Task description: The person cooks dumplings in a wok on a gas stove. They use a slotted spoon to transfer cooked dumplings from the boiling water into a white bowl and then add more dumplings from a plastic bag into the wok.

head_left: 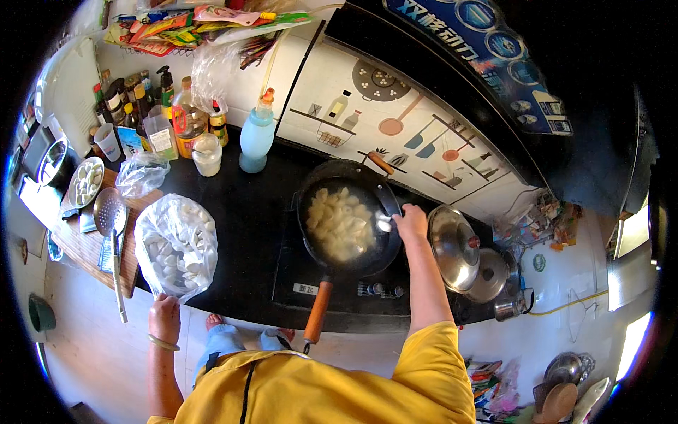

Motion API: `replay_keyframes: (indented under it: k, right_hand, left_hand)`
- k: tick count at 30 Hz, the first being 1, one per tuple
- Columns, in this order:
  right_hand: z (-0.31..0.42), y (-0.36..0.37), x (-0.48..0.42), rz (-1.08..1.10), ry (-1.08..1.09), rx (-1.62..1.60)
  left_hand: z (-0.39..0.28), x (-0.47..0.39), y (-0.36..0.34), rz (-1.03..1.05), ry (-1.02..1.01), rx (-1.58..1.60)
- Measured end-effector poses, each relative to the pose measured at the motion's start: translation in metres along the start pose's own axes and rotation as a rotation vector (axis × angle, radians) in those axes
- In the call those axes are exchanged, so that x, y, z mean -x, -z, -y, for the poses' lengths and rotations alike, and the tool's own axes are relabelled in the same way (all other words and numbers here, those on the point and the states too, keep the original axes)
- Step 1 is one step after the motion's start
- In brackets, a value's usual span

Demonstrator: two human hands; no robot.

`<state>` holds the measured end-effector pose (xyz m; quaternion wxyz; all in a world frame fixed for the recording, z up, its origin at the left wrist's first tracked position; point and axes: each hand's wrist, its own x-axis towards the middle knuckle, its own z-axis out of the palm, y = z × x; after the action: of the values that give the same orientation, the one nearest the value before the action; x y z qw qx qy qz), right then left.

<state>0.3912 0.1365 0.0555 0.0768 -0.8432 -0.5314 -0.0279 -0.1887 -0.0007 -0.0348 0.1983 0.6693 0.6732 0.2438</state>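
Dumplings (341, 222) lie in cloudy liquid in a black wok (318, 169), which stands on the cooktop with its wooden handle (318, 312) towards me. My right hand (410, 222) is at the wok's right rim; its fingertips are small in the picture, and whether they grip anything is unclear. On the left, my left hand (165, 318) grips the gathered edge of a clear plastic bag (177, 246) full of white, uncooked-looking dumplings. The bag rests on the counter beside the wooden cutting board (130, 270). A slotted skimmer (110, 212) lies across that board, its handle jutting past the edge.
A plate of dumplings (86, 182) and a knife (70, 213) are at the far left. Behind stand a blue bottle (256, 140), a white tub (206, 156) and several sauce bottles. Metal lids (453, 249) stand right of the wok, near my forearm. The range hood (455, 85) hangs above.
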Motion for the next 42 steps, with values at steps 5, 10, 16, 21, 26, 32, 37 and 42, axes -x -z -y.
replay_keyframes:
  k: [5,10,16,21,26,32,37,42]
  right_hand:
    - [-0.007,0.039,0.018,-0.223,0.085,-0.249]
    - [0.048,0.109,0.088,-0.363,0.152,-0.62]
    - [0.082,0.122,0.145,-0.175,0.243,-0.745]
    - [0.102,0.099,0.18,0.031,0.205,-0.887]
    - [0.115,0.066,0.214,0.282,0.091,-0.956]
    - [0.117,0.049,0.236,0.414,0.071,-0.975]
    - [0.119,0.041,0.244,0.467,0.069,-0.987]
    - [0.12,0.038,0.244,0.48,0.043,-1.02]
  left_hand:
    - [-0.003,-0.003,0.003,0.007,-0.036,-0.03]
    - [-0.003,-0.008,0.005,-0.002,-0.069,-0.016]
    - [-0.011,-0.018,0.022,0.052,-0.121,-0.021]
    - [-0.007,-0.023,0.03,0.089,-0.034,-0.017]
    - [0.015,-0.026,0.043,-0.079,0.031,0.104]
    - [0.105,-0.035,0.048,-0.204,0.451,-0.342]
    - [0.16,-0.043,0.035,0.048,0.727,-0.424]
    - [0.169,-0.027,0.031,-0.133,0.554,-0.123]
